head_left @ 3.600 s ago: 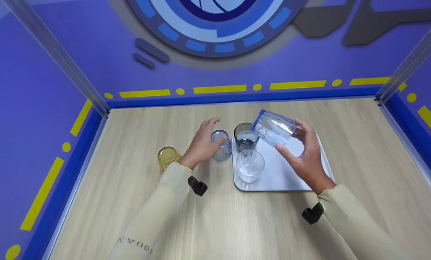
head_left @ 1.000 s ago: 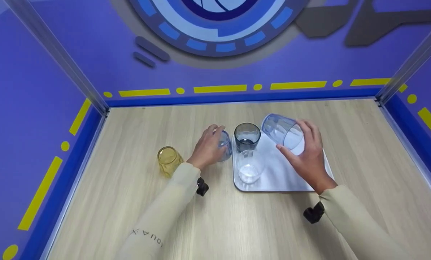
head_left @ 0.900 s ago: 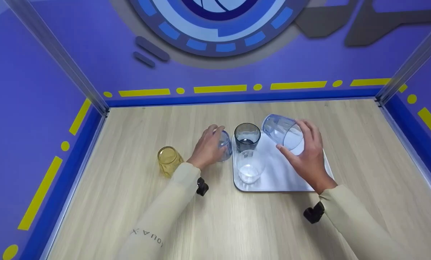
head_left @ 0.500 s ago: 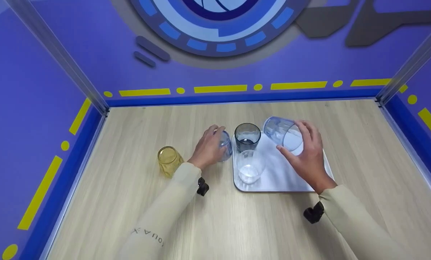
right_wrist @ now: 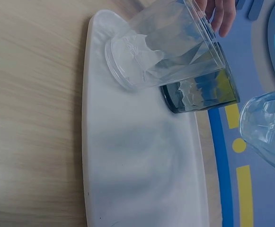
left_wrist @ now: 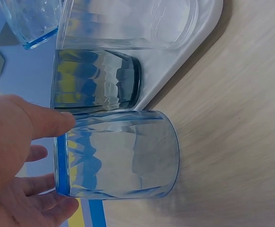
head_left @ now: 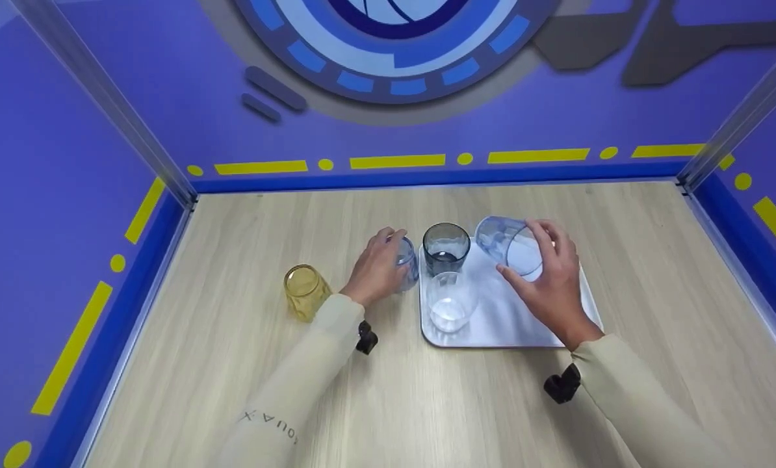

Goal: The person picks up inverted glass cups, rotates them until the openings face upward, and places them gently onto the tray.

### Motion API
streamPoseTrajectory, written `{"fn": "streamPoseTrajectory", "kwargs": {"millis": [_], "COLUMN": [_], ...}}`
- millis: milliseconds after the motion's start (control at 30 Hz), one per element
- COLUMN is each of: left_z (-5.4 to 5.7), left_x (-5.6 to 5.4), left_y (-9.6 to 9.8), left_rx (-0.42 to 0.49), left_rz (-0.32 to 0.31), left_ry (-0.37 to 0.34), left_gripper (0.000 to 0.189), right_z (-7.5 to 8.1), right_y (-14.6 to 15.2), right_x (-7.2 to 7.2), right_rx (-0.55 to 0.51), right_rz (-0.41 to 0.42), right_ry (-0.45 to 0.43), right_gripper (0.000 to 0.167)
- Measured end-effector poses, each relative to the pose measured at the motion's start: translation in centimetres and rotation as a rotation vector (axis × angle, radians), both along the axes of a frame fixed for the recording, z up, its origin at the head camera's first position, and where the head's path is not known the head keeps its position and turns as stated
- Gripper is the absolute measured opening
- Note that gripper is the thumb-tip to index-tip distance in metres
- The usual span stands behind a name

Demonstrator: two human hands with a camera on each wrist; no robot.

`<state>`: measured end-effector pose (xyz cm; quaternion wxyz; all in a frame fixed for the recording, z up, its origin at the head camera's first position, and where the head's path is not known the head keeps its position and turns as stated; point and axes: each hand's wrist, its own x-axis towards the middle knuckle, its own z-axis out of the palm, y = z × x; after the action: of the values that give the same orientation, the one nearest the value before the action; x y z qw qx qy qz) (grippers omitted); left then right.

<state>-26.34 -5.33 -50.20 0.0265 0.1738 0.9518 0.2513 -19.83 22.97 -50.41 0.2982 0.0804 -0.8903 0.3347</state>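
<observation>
My left hand (head_left: 376, 268) grips a blue-tinted glass (left_wrist: 123, 156) near its top, thumb on one side and fingertips on the other. This glass stands on the table just left of the white tray. My right hand (head_left: 548, 281) holds another blue-tinted glass (head_left: 502, 239) tilted on its side above the tray, thumb below and fingers around its right end. A dark grey glass (head_left: 446, 250) stands upright at the tray's back left corner. In front of it stands a clear glass (head_left: 450, 305).
The white tray (head_left: 524, 328) lies on a light wooden table (head_left: 394, 403). Left of my left hand stands a yellow glass (head_left: 305, 296), partly behind the sleeve. Blue panels (head_left: 284, 136) enclose the back and both sides.
Since the oldest frame, my left hand has moved right and taken hold of the standing blue glass. The glass in my right hand has turned and sunk slightly.
</observation>
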Motion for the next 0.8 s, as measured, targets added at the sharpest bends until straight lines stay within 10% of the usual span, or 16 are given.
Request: {"fn": "streamPoseTrajectory", "kwargs": {"millis": [800], "left_z": [-0.50], "left_x": [-0.02], "left_y": [0.08], "left_rx": [-0.024], "left_rz": [-0.014], "left_ry": [0.014], "left_gripper": [0.063], "right_z": [-0.59], "right_y": [-0.39], "right_x": [-0.29], "right_rx": [0.061], "right_rz": [-0.022], "right_ry": [-0.104], "right_gripper": [0.081]}}
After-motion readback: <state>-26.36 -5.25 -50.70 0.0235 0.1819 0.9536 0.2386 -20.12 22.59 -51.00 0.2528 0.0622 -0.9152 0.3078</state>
